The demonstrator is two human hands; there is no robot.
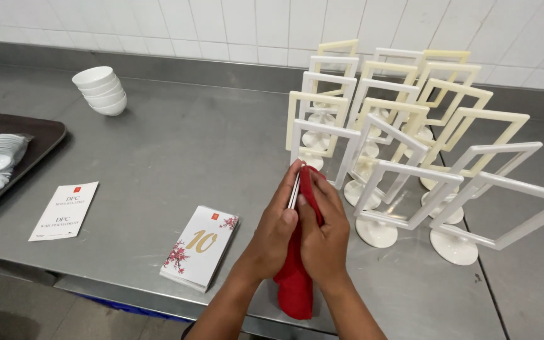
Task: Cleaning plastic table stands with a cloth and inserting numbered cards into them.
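Both hands meet at the near edge of the steel counter [177,145]. Left hand [276,230] and right hand [322,236] press together with a thin card [294,190] on edge between the fingers [288,182]. A cloth [294,280] lies between the palms and hangs below them. Just beyond and right of the fingertips: cluster of upright sign frames [404,145], rows running back to the tiled wall [221,25]. Left of the fingers, near: stack of number cards [200,247]. Further left: a flat printed card [64,211], then a tray [39,141] at the counter's left edge. Far left, behind: stacked bowls [101,90].
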